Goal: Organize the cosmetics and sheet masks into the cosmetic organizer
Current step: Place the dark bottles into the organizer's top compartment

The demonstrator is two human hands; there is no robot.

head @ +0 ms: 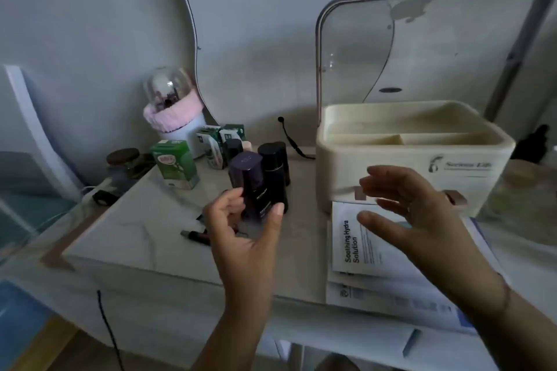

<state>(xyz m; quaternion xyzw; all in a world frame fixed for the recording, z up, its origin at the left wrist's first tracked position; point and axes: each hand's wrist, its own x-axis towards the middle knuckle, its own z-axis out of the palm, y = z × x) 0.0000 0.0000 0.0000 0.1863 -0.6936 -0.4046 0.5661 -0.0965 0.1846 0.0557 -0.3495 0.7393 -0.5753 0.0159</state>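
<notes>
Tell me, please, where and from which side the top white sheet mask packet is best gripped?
Probably by its near free edge, from the front. The top white sheet mask packet lies flat on a stack, its far end close against the cream plastic organizer, so a thumb-over, fingers-under pinch there suits the open right hand hovering above it.

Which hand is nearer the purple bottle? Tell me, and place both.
Left. The left hand is at the purple bottle, fingers curling around its lower body. The right hand hovers open off to its right, above the sheet masks.
</notes>
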